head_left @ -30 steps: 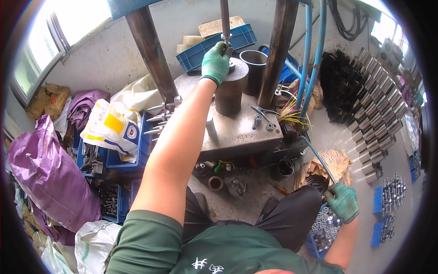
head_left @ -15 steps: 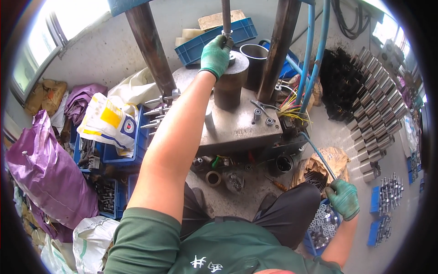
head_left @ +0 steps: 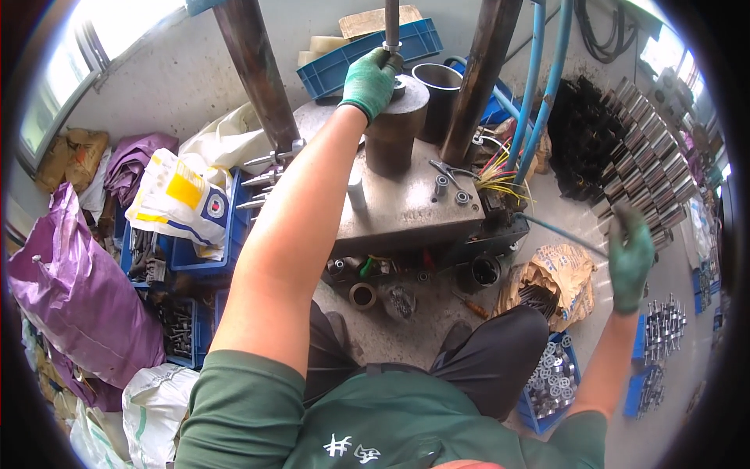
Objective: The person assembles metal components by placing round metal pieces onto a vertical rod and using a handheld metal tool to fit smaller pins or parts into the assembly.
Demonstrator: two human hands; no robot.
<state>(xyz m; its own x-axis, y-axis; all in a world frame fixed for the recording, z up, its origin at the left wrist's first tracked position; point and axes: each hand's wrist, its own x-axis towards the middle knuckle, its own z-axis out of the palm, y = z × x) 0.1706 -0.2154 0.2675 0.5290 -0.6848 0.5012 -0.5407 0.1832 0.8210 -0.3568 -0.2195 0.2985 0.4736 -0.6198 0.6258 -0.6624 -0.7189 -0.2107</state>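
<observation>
- Gloved and curled, my left hand [head_left: 369, 80] is clamped around the thin vertical rod [head_left: 391, 23] just where it meets the top of the dark steel cylinder [head_left: 394, 129].
- That cylinder stands upright on the grey press table [head_left: 406, 211], between the two rusty columns [head_left: 254, 74], with an open metal sleeve [head_left: 437, 86] just behind it.
- My right hand [head_left: 630, 258] hangs well apart, out to the side over the floor, fingers loosely spread and blurred; it grips nothing that I can make out, though a thin blue hose [head_left: 558, 232] runs close by it.
- Below that hand sits a blue bin of small round metal parts [head_left: 553, 383], and beyond it rows of shiny finished cylinders [head_left: 648, 168] lie on the floor.
- As I judge it, I am seating or steadying the rod in the cylinder's top, so this looks like the loading step at the press.
- What comes next calls for the rod to stand true in its hole and for my left fingers to be clear of the cylinder's top face before any force comes down.
- Loose bits on the table, a pair of pliers [head_left: 444, 172] and small bushings [head_left: 461, 197], lie near the cylinder and should not get nudged.
</observation>
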